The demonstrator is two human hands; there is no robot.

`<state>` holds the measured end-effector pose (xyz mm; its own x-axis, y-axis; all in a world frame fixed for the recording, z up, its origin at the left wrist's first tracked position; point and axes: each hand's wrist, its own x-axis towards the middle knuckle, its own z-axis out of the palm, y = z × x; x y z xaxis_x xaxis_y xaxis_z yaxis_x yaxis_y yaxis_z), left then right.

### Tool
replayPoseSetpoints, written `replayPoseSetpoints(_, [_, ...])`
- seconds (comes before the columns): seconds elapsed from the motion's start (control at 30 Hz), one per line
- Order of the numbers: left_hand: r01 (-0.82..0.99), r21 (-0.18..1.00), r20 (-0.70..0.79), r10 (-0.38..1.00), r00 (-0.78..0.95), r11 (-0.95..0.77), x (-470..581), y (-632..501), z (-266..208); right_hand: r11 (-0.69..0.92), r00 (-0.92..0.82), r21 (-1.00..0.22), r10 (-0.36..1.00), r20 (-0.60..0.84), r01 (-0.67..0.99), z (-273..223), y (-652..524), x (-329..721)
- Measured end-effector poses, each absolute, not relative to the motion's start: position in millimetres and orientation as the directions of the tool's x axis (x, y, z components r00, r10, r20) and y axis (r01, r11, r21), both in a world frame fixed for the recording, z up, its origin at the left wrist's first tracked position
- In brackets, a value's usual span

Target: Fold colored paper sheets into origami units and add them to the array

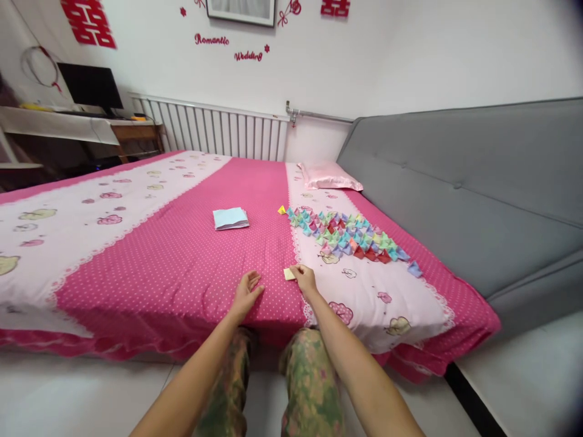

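Between the fingertips of my right hand (304,280) is a small folded piece of pale yellow paper (289,274), just over the bedspread near the bed's front edge. To its left, my left hand (248,292) holds nothing; its fingers are apart and curved. A stack of light blue paper sheets (231,218) lies farther back on the pink dotted bedspread (191,255). Beyond my right hand, many small folded paper pieces (348,233) in several colours stand in close rows. One yellow folded piece (282,210) sits at the left end of them.
A pink pillow (330,176) lies at the back right, against the grey padded headboard (455,182). Behind the bed runs a white radiator (214,128). At the far left a desk (132,130) bears a monitor (90,87).
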<state>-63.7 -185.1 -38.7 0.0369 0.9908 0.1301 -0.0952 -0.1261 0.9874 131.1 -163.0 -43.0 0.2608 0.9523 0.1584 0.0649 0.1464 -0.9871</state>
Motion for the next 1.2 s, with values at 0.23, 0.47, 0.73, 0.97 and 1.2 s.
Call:
replayPoseSetpoints(0.23, [-0.080,0.990,0.119,0.990,0.082,-0.112,-63.2,-181.1,-38.9,0.155,0.257,-0.985,0.951,0.170,0.077,-45.8,-162.7,132.7])
replayPoseSetpoints(0.47, [-0.014,0.997,0.076,0.987,0.141,-0.075,-64.7,-181.0,-29.1,0.160,0.241,-0.984,0.955,0.173,0.074,-45.6,-165.2,133.4])
replayPoseSetpoints(0.73, [0.076,0.993,0.074,0.975,0.212,-0.092,-62.7,-163.4,-29.7,0.209,0.228,-0.969,0.945,0.235,0.133,-40.4,-163.2,126.1])
replayPoseSetpoints(0.97, [0.216,0.963,0.107,0.967,0.233,-0.158,-58.2,-162.4,-9.9,0.211,0.301,-0.966,0.921,0.247,0.150,-19.8,-163.7,115.9])
replayPoseSetpoints(1.2, [0.093,0.992,-0.115,0.946,0.302,0.091,-53.3,-180.6,4.7,0.184,0.170,-0.982,0.968,0.187,0.032,-6.9,-195.3,100.9])
